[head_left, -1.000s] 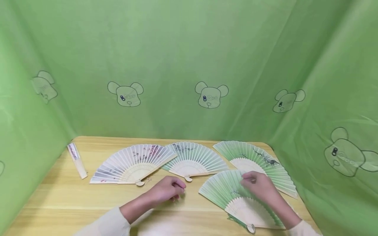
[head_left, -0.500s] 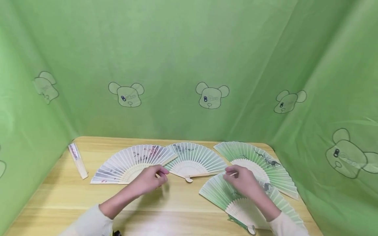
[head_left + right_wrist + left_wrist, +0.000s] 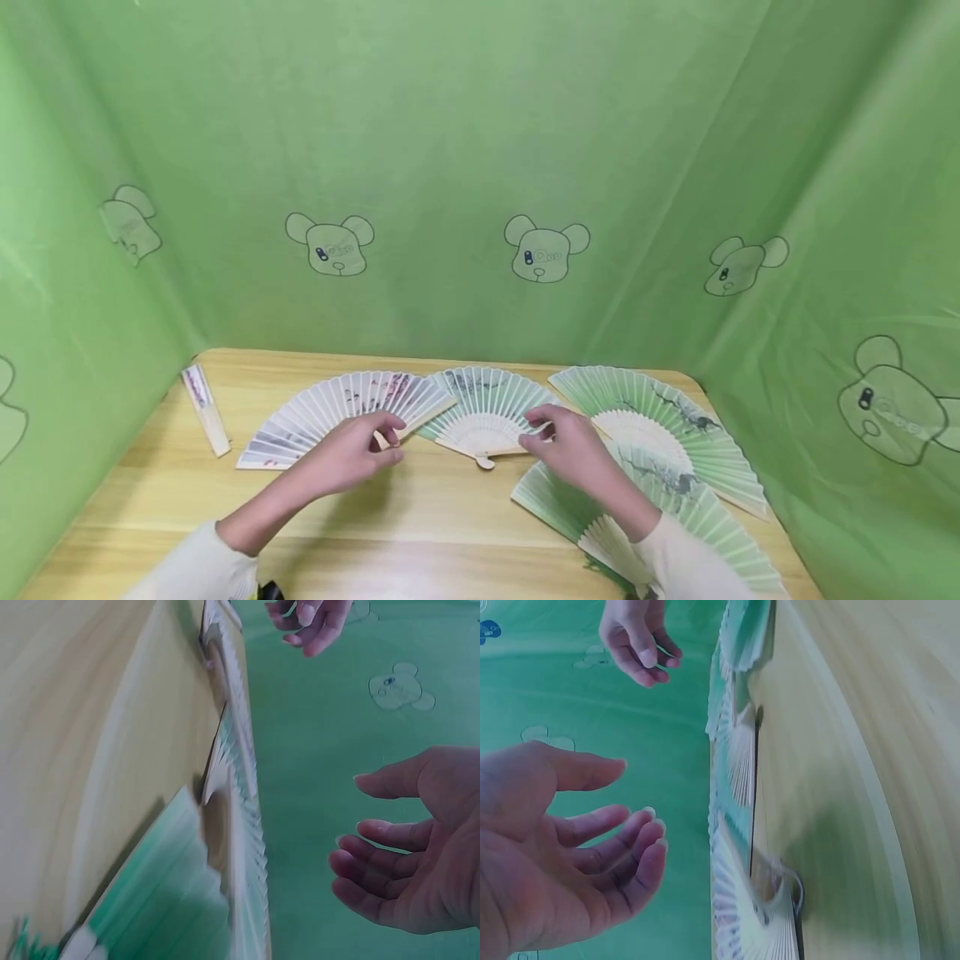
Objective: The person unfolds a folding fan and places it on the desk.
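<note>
My left hand hangs over the lower part of an open white folding fan with pink blossoms, hiding its pivot end. The left wrist view shows that hand's fingers loosely bent, thumb apart, nothing between them. My right hand hovers by the right end of a pale green-white fan with dark print. Its fingers are also relaxed and hold nothing. Below the right forearm lies a green fan, partly covered by the wrist and sleeve. Another green fan with a branch print spreads behind it.
A folded fan lies at the table's far left. The wooden table is enclosed by green cloth walls printed with bear heads. Neighbouring spread fans overlap in the head view. A green tassel shows at the front right fan.
Both hands have moved left across the table, the left from bare wood to over the white fan, the right from the front green fan toward the middle fan. The fans lie as before.
</note>
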The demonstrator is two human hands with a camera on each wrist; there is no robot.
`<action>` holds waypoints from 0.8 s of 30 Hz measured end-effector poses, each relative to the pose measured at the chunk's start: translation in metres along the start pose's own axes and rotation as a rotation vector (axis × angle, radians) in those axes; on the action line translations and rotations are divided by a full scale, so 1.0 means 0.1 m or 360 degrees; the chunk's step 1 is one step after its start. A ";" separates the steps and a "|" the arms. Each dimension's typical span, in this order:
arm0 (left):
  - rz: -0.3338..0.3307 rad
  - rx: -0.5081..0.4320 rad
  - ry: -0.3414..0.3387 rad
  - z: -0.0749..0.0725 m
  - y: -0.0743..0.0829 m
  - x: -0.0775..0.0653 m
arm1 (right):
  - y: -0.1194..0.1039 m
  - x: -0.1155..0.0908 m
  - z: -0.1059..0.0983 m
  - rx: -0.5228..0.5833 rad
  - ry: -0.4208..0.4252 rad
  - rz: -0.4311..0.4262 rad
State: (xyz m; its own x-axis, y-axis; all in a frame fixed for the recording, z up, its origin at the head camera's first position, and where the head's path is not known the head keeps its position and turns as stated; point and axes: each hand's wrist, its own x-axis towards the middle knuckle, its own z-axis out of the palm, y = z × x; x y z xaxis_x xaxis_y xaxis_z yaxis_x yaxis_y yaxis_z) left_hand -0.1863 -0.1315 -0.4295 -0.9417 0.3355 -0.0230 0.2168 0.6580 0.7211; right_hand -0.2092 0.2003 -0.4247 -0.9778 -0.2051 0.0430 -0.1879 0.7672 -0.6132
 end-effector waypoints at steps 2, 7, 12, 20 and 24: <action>0.0012 0.0043 0.0036 -0.04 -0.05 -0.02 | -0.08 0.04 0.04 -0.0028 0.0019 -0.0053; 0.0051 0.0195 0.0158 -0.15 -0.16 -0.08 | -0.25 0.13 0.15 -0.0059 0.0014 -0.0117; 0.0097 0.0326 0.0250 -0.29 -0.27 -0.13 | -0.41 0.21 0.27 -0.0054 -0.0011 -0.0158; 0.0113 0.0480 0.0352 -0.46 -0.47 -0.18 | -0.70 0.32 0.44 -0.0017 -0.0080 -0.0248; 0.0080 0.0531 0.0365 -0.55 -0.59 -0.21 | -0.84 0.37 0.53 -0.0025 -0.0105 -0.0302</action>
State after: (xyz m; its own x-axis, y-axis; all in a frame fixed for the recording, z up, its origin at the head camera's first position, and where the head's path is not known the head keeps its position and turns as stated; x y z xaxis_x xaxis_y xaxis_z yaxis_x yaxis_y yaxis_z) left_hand -0.1932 -0.2146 -0.4339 -0.9526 0.2386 0.1890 0.3001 0.8398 0.4523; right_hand -0.2245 0.0959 -0.4133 -0.9165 -0.3862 0.1045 -0.3704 0.7203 -0.5865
